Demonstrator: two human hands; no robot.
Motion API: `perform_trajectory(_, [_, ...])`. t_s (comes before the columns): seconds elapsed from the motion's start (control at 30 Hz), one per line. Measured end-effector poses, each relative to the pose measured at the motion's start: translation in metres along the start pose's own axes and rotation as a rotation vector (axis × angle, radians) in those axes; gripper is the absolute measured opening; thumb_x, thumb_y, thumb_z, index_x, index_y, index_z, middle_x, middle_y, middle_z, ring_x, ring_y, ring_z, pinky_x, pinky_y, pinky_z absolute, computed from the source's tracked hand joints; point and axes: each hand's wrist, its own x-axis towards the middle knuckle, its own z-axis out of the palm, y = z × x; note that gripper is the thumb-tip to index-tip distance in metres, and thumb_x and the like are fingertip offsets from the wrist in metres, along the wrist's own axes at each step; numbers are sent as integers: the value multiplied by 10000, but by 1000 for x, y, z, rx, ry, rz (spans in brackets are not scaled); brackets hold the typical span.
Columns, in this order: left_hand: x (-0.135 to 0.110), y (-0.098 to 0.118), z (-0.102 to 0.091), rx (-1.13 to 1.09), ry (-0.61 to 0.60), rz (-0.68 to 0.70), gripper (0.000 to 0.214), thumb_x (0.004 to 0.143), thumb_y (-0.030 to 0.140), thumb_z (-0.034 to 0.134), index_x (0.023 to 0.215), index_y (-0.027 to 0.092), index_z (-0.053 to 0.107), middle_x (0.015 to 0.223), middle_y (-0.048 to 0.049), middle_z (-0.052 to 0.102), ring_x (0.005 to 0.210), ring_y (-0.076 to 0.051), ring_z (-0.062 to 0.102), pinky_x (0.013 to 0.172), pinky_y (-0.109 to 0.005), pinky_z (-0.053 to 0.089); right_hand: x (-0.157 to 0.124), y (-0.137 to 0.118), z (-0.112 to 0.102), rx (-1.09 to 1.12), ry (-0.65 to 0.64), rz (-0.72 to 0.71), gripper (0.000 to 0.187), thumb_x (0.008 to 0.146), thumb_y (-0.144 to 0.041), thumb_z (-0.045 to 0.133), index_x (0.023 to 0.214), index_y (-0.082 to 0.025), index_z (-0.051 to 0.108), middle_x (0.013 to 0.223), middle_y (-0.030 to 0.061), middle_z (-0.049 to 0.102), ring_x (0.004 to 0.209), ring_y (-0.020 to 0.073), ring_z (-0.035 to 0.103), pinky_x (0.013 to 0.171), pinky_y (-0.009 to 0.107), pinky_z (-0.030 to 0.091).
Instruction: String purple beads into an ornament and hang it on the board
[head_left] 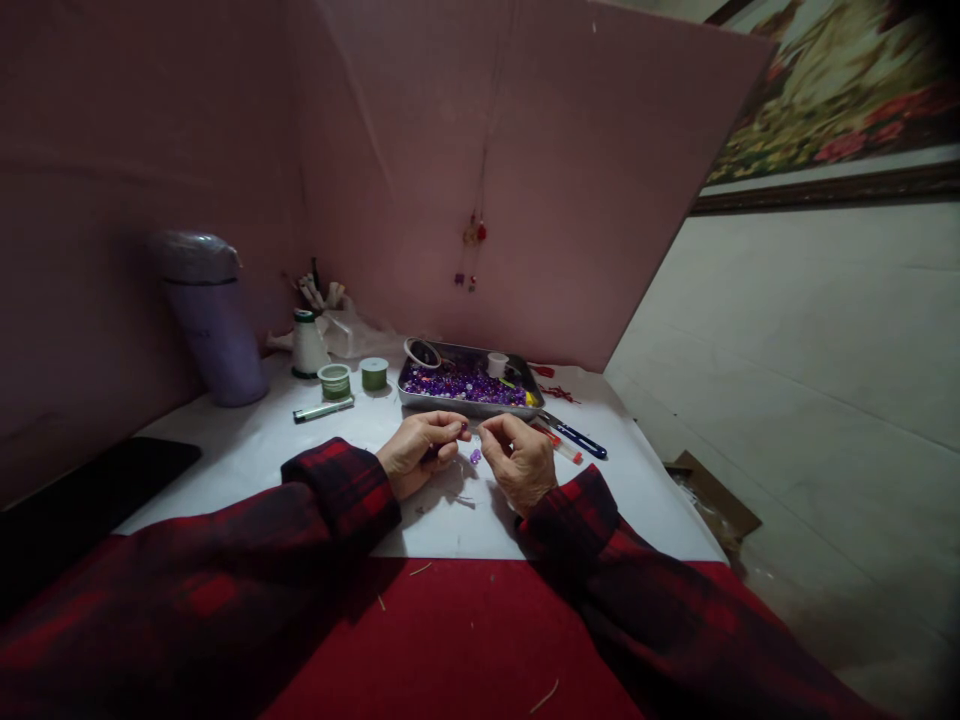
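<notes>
My left hand (421, 450) is closed in a pinch, with a small dark purple bead (464, 428) at its fingertips. Facing it, a short gap away, my right hand (519, 462) also pinches with thumb and forefinger. Whatever lies between those fingers is too fine to make out. Light purple beads (475, 456) hang or lie just below and between the two hands; I cannot tell which. Behind them stands a metal tray (465, 408) heaped with purple beads (450, 382), holding a small white cup (496, 364) and a white-rimmed round piece (422, 353).
Left of the tray are green thread spools (374, 375), a thread cone (308, 345), a pale green pen-like tool (323, 410) and a tall purple bottle (217, 325). To the right lie a dark blue-handled cutter (577, 437) and red strands (559, 393). A pink panel (420, 150) rises behind.
</notes>
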Motion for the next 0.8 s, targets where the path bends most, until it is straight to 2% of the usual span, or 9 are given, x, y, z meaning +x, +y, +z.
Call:
perform_trajectory(0.27, [-1,1,3,5,2,-5,65,768,27,526,787,75,564,664,-37,570,371,-16,354,318,-129,208,-1,0,1,-4,-37,1,141,807,-213,513,699,-170,594,618,-1,585,522,100,472,527,217,359])
perform_trajectory(0.43, [0,1,2,13,4,-1,73,776,25,508,771,70,566,672,-38,566,370,-12,351,322,-135,205,0,0,0,5,8,4,148,811,-227,514,694,-171,586,611,-2,586,521,102,480,537,221,366])
perform_trajectory(0.8, [0,0,1,20,2,8,50,706,35,584,731,77,571,698,-60,599,372,-16,355,316,-136,165,-1,0,1,-4,-34,9,138,804,-214,509,702,-176,595,627,2,597,541,110,500,544,222,377])
